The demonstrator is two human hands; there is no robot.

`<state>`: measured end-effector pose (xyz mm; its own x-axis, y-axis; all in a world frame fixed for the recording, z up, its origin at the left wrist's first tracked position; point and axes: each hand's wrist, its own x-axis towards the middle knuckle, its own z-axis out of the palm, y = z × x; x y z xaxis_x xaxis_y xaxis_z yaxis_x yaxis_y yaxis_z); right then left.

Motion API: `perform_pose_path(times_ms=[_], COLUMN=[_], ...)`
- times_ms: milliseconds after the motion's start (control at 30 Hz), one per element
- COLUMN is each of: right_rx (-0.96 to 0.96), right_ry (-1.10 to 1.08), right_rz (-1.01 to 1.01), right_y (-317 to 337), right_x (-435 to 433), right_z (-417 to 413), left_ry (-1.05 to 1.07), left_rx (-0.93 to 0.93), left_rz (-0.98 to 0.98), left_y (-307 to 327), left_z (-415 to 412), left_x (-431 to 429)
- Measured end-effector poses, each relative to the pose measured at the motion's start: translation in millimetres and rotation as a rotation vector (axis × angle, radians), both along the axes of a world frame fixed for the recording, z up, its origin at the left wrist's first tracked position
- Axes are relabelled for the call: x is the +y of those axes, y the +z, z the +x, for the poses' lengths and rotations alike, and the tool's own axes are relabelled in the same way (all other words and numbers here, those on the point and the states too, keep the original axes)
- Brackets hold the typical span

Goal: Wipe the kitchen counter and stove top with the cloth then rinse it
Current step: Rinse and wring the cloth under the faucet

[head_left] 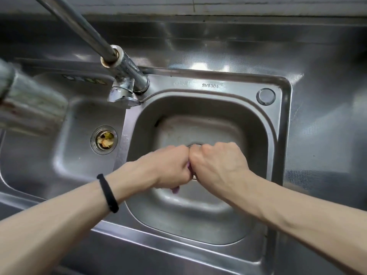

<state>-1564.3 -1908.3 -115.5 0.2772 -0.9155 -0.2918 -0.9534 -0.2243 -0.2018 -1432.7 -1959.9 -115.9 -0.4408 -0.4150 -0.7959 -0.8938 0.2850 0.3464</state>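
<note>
Purple cloth [176, 189] is bunched between two fists over the right basin [248, 124] of a steel sink. Only two slivers show: one in the seam between the knuckles, one hanging under the left hand [168, 167]. The left hand and right hand [218, 165] press knuckle to knuckle, each with fingers curled tight round the fabric in what looks like a wringing grip.

The cloth appears soft, light and limp, and is probably wet, so it should fold and twist freely. Holding it by both ends and turning them opposite ways seems the best way to squeeze it out; a loose corner is likely to flop and drip.

Its full size, how wet or dirty it is, and the fingers underneath cannot be seen. The drain [195, 144] is mostly hidden behind the hands. No running water can be made out from the tap [127, 70], whose pipe is cut off at the top edge.

A black band [108, 193] circles the left wrist. The strainer [104, 139] in the left basin holds food scraps. A blurred grey shape [29, 102] at the left edge cannot be identified. The steel bench [321, 76] surrounds the sink; the stove top is out of view.
</note>
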Motion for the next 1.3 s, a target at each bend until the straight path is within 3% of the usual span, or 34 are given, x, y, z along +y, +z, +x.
perform_pose_path(times_ms=[67, 167, 300, 433, 633, 833, 900, 967, 1067, 1133, 1233, 1300], right_rx=[-0.096, -0.145, -0.401, -0.749, -1.014, -1.357, -1.332, -1.159, -0.632, -0.368, -0.212, -0.139], right_ry=[-0.033, -0.133, -0.334, -0.541, -0.643, -0.599, -0.604, -0.615, -0.503, -0.380, -0.236, -0.174], right_rz=[0.190, 0.269, 0.671, 1.008, 1.438, 1.745, 1.711, 1.511, 0.855, 0.506, 0.319, 0.099], right_y=[-1, -12, -23, -23, -15, -21, -23, -22, -10, -3, 12, 13], right_x=[-6, -3, -8, -1, 8, 13, 14, 15, 24, 36, 52, 57], right_z=[1, 4, 3, 8, 0, -20, -21, -19, -15, -13, 3, 10], left_ry=[-0.098, -0.272, -0.500, -0.595, -0.537, -0.335, -0.357, -0.391, -0.265, -0.048, 0.275, 0.433], left_rx=[-0.020, 0.013, 0.006, 0.229, 0.592, 0.705, 0.661, 0.465, 0.084, 0.096, 0.230, 0.177], left_rz=[-0.224, -0.481, -0.577, -0.667, -0.771, -0.928, -0.919, -0.808, -0.463, -0.239, 0.225, 0.563], left_y=[-5, -23, -36, -34, -24, -24, -27, -28, -33, -34, -27, -17], left_z=[2, 5, 11, 17, 24, 18, 22, 26, 25, 23, 16, 12], left_x=[1, 7, 0, -4, -2, 19, 25, 26, 26, 23, 15, 10])
